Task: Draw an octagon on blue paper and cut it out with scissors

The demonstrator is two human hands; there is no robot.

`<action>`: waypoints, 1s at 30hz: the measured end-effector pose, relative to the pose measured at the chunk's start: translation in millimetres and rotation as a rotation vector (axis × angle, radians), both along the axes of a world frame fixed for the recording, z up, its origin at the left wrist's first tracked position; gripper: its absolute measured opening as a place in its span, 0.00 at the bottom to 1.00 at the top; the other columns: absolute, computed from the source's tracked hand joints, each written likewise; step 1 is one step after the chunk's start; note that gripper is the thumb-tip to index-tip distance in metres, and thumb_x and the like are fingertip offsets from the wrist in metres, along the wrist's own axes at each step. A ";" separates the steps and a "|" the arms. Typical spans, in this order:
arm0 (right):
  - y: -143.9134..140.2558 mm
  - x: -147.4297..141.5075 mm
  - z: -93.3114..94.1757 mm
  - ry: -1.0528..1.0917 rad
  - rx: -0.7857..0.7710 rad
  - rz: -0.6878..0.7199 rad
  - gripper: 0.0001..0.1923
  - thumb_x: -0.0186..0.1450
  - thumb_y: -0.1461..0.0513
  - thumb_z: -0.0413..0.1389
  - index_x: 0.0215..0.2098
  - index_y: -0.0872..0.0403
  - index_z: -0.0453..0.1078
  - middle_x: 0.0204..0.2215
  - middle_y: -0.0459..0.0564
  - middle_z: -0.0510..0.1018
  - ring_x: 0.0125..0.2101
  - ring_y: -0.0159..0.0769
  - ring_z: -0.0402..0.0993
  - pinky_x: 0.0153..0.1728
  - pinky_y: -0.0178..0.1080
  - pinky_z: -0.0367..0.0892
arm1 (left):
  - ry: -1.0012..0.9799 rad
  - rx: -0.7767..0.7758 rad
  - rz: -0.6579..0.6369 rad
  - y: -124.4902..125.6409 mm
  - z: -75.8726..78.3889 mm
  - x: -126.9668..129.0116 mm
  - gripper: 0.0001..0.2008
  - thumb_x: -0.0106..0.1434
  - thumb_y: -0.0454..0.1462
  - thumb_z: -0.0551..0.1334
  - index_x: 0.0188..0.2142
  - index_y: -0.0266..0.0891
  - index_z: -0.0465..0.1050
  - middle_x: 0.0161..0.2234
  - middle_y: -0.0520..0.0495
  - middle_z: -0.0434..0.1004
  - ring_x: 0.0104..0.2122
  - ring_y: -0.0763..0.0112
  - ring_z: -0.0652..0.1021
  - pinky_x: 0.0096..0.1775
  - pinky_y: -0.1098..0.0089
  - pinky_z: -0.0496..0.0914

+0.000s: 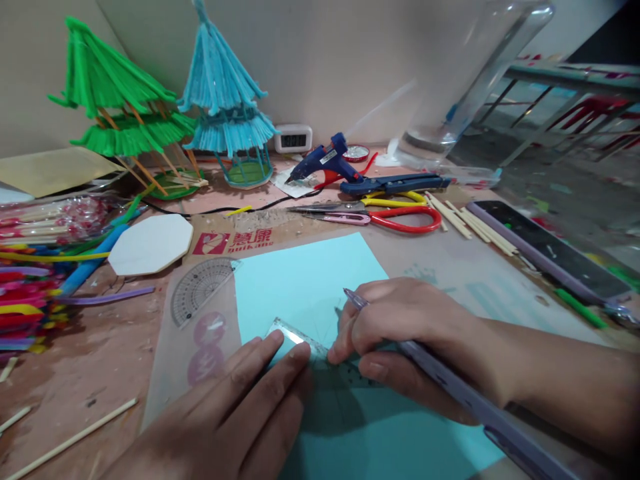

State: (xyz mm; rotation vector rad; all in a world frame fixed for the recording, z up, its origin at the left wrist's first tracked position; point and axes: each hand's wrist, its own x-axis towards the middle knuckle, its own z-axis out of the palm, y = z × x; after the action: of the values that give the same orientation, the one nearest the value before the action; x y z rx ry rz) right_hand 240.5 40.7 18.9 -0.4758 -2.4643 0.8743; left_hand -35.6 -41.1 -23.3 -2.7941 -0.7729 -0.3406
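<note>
A light blue paper sheet (310, 280) lies on the table in front of me. My left hand (235, 407) presses flat on a small clear ruler (295, 335) that lies across the sheet. My right hand (400, 333) grips a purple pen (356, 300), its tip hidden by my fingers, close to the ruler's edge. A long purple ruler (480, 407) runs under my right wrist toward the lower right.
A clear protractor (200, 287) lies left of the sheet, with a white octagon card (150, 243) beyond it. Scissors (400, 217), a blue glue gun (325, 160), wooden sticks (475, 223) and green (120, 107) and blue (225, 100) straw pagodas stand behind. Coloured straws (25, 293) pile at left.
</note>
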 end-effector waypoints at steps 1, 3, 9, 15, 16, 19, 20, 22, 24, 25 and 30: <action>0.1 -0.3 0.2 0.021 -0.005 0.000 0.08 0.72 0.62 0.51 0.34 0.54 0.67 0.26 0.49 0.77 0.31 0.36 0.76 0.35 0.37 0.68 | -0.007 0.002 -0.003 -0.2 -0.5 -1.2 0.18 0.72 0.33 0.53 0.59 0.36 0.67 0.64 0.42 0.65 0.70 0.56 0.52 0.70 0.61 0.42; 0.3 -0.9 0.7 0.058 -0.009 0.005 0.06 0.70 0.64 0.53 0.34 0.55 0.68 0.26 0.50 0.77 0.31 0.36 0.75 0.35 0.37 0.68 | 0.008 -0.004 -0.003 -0.3 -1.8 -3.0 0.19 0.73 0.35 0.53 0.62 0.36 0.65 0.66 0.42 0.62 0.70 0.54 0.53 0.70 0.59 0.40; 0.7 -0.8 0.3 0.050 -0.003 0.012 0.05 0.70 0.64 0.53 0.35 0.54 0.67 0.25 0.50 0.78 0.31 0.37 0.76 0.36 0.37 0.69 | 0.005 -0.004 0.003 -1.2 -4.7 -5.3 0.25 0.69 0.25 0.49 0.63 0.36 0.63 0.67 0.43 0.60 0.70 0.55 0.53 0.70 0.60 0.41; 0.6 0.5 -1.2 0.043 0.006 0.024 0.05 0.71 0.63 0.52 0.35 0.54 0.67 0.26 0.49 0.78 0.33 0.37 0.76 0.36 0.37 0.70 | -0.115 -0.056 0.095 0.4 -3.5 5.8 0.24 0.72 0.37 0.55 0.66 0.49 0.60 0.67 0.53 0.63 0.68 0.64 0.60 0.68 0.62 0.54; 0.5 0.5 -1.1 0.039 0.002 0.023 0.05 0.71 0.64 0.52 0.35 0.54 0.67 0.26 0.49 0.78 0.33 0.37 0.76 0.37 0.38 0.70 | -0.129 -0.062 0.099 1.1 -3.2 8.0 0.24 0.72 0.39 0.55 0.66 0.50 0.60 0.67 0.53 0.63 0.67 0.63 0.60 0.68 0.62 0.55; 0.3 0.3 -0.4 0.051 -0.002 0.021 0.05 0.70 0.64 0.52 0.35 0.54 0.67 0.26 0.50 0.78 0.33 0.38 0.77 0.37 0.38 0.70 | -0.147 -0.074 0.103 2.2 -2.7 10.5 0.24 0.71 0.41 0.57 0.65 0.50 0.61 0.66 0.53 0.64 0.67 0.61 0.61 0.67 0.62 0.57; 0.2 0.2 -0.3 0.054 -0.004 0.021 0.05 0.70 0.65 0.53 0.35 0.54 0.68 0.26 0.50 0.78 0.33 0.38 0.76 0.37 0.38 0.70 | -0.148 -0.075 0.103 1.9 -2.9 9.8 0.23 0.71 0.41 0.57 0.65 0.50 0.62 0.66 0.53 0.65 0.67 0.61 0.61 0.67 0.62 0.58; 0.2 0.1 -0.2 0.070 -0.012 0.022 0.04 0.69 0.65 0.54 0.35 0.55 0.68 0.25 0.50 0.78 0.32 0.38 0.76 0.36 0.38 0.70 | -0.145 -0.078 0.100 0.6 -4.0 6.3 0.23 0.71 0.40 0.57 0.64 0.51 0.63 0.65 0.54 0.66 0.67 0.61 0.62 0.67 0.62 0.58; 0.2 0.0 -0.4 0.076 -0.021 0.021 0.04 0.69 0.65 0.55 0.34 0.56 0.69 0.26 0.51 0.79 0.32 0.38 0.77 0.36 0.38 0.70 | -0.136 -0.082 0.084 -1.4 -5.8 1.5 0.22 0.73 0.40 0.55 0.65 0.47 0.63 0.66 0.53 0.65 0.67 0.61 0.62 0.67 0.64 0.55; 0.3 -0.1 -0.5 0.082 -0.021 0.023 0.04 0.69 0.65 0.55 0.34 0.56 0.69 0.27 0.52 0.80 0.32 0.38 0.77 0.36 0.38 0.70 | -0.132 -0.085 0.076 -2.5 -6.7 -0.9 0.22 0.73 0.39 0.54 0.65 0.44 0.63 0.67 0.51 0.63 0.67 0.61 0.61 0.68 0.65 0.52; 1.1 -0.4 -0.7 0.096 -0.013 0.038 0.05 0.69 0.66 0.56 0.33 0.57 0.69 0.25 0.51 0.79 0.32 0.39 0.78 0.36 0.39 0.70 | -0.093 -0.093 0.042 -6.1 -10.3 -8.3 0.23 0.74 0.38 0.53 0.67 0.37 0.60 0.70 0.46 0.56 0.69 0.59 0.56 0.69 0.64 0.42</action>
State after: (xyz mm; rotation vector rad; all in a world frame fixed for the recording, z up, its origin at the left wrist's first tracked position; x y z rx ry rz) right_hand 240.1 41.8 18.3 -0.3837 -2.3882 0.9075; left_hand -43.9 -47.2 -33.6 -2.8603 -0.8887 -0.4405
